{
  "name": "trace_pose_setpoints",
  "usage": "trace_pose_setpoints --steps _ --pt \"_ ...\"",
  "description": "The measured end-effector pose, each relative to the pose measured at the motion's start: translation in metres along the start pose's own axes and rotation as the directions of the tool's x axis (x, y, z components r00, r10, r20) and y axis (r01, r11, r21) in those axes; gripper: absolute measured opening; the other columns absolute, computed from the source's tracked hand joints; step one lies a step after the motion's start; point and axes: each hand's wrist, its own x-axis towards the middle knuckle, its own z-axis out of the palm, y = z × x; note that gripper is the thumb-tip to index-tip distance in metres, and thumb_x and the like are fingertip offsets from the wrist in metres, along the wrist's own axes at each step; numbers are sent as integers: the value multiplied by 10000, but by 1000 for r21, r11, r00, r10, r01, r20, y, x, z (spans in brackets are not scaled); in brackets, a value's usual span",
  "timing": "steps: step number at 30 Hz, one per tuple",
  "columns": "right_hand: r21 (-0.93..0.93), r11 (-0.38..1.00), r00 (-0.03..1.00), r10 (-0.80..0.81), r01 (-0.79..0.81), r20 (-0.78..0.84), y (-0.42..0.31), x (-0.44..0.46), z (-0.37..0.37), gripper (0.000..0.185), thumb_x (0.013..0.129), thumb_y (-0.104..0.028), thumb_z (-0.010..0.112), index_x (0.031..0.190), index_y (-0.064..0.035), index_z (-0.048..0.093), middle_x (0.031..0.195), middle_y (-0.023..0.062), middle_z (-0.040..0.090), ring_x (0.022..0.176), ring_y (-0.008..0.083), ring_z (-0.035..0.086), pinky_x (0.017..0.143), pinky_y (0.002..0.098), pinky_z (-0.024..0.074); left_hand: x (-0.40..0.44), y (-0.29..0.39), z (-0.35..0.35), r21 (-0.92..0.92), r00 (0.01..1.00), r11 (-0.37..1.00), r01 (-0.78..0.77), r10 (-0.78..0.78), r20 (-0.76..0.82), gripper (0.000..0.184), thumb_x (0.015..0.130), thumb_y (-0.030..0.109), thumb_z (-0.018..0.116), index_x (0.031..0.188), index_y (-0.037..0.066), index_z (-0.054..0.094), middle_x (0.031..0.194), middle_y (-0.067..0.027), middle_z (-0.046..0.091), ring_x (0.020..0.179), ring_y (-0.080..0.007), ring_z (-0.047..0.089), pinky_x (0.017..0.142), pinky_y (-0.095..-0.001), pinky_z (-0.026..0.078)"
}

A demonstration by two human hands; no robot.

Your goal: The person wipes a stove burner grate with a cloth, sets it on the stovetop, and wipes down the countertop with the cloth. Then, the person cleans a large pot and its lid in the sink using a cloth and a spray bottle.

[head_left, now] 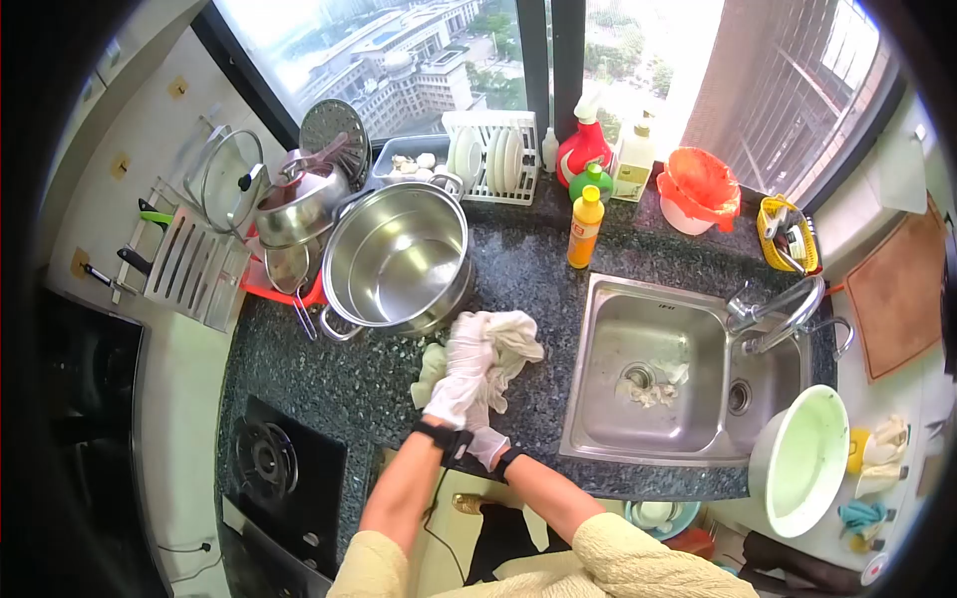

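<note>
Clenching crumpled off-white cloth (514,346) in white-gloved left hand (466,371), on dark stone bench (533,261), near silver metal pot (397,254). Can't tell gloved right hand (485,440) grip.

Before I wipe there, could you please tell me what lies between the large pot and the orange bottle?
Only bare speckled countertop lies between the large pot and the orange bottle, as the head view shows.

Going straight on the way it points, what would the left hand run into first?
The left hand would first meet the pale cloth bunched at its fingers; how the folds sit in depth is hard to tell.
</note>
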Motion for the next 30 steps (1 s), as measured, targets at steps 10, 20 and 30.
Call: trace_pose_setpoints --steps 10,20,30 --pt "-860 424 881 -470 285 60 -200 -5 -138 447 926 -313 501 1295 -62 472 1314 128 503 1277 260 397 1130 440 251 -75 82 -211 -800 834 565 203 -528 -161 326 841 46 670 1128 15 520 952 -70 620 733 -138 597 572 -255 497" --pt "-971 22 724 -662 -238 -193 -244 20 -245 247 845 -47 489 1084 -36 551 1062 126 563 866 302 536 730 439 454 -131 56 -264 -885 883 456 90 -447 -141 460 777 158 778 1137 25 525 1022 -60 605 784 -144 608 593 -260 511" --pt "-885 -9 827 -351 465 438 -189 45 -96 579 792 -263 646 1315 -97 461 1359 195 446 1227 350 438 1011 521 335 -159 24 -166 -813 894 440 382 -399 204 374 770 -3 735 1099 42 562 997 -45 614 842 -129 599 695 -277 522"
